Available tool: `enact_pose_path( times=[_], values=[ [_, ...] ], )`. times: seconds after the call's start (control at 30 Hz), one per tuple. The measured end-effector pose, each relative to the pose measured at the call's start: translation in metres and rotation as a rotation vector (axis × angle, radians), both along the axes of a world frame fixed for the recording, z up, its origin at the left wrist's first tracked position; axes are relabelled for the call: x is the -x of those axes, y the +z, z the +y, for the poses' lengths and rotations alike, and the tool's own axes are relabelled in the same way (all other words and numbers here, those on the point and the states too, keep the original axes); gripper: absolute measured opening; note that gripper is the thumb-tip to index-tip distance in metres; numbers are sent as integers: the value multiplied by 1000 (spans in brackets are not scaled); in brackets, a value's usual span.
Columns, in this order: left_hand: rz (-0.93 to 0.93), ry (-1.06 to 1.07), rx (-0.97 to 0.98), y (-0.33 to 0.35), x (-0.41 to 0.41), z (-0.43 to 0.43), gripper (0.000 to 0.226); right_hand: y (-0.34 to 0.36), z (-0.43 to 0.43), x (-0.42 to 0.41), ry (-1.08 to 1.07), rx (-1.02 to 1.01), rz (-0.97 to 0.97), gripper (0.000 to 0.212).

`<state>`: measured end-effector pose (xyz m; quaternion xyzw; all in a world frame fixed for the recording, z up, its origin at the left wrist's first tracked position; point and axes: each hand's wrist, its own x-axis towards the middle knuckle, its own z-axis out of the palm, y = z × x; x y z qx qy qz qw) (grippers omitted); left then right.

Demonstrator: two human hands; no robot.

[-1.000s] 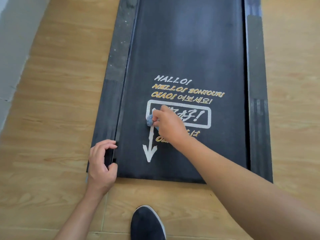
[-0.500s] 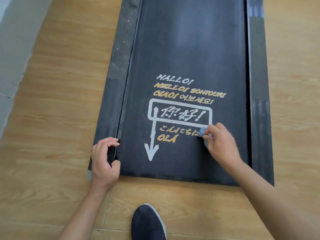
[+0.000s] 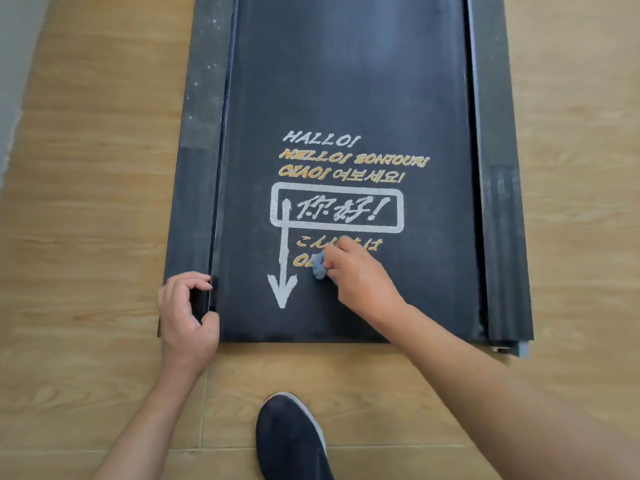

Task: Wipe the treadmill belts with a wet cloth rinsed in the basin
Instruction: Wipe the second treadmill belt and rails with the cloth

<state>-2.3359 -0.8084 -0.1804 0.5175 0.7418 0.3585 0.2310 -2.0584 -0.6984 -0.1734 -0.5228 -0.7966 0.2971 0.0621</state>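
Observation:
A black treadmill belt printed with white and yellow greetings and a white arrow lies on the wooden floor. My right hand grips a small bunched blue cloth and presses it on the belt just right of the arrow, over the lowest yellow lettering. My left hand curls round the near left corner of the treadmill's side rail. Most of the cloth is hidden under my fingers.
The right side rail runs along the belt's other edge. Wooden floor surrounds the treadmill. A dark shoe stands on the floor just in front of the belt's near end. A grey wall base is at far left.
My right hand has swept the cloth from the belt's right side back leftward and slightly nearer, towards the arrow. My left hand has stayed on the rail corner.

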Motion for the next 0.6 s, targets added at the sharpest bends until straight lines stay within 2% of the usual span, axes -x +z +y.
enact_pose_path(
  times=[0.13,0.27,0.33,0.43,0.6],
  values=[
    [82,-8,13,4,-16,-5,46,15,7,-146,-264,-23,-285,26],
    [59,0,6,4,-15,-12,46,24,6,-193,-342,-21,-422,24],
    [11,7,9,4,-9,-12,46,23,1,-177,-339,-47,-404,19],
    [-49,-19,29,6,0,-13,48,21,-10,-124,-270,-30,-274,18],
    [-69,-63,58,7,9,-17,49,10,-18,32,-55,48,-2,26]
  ],
)
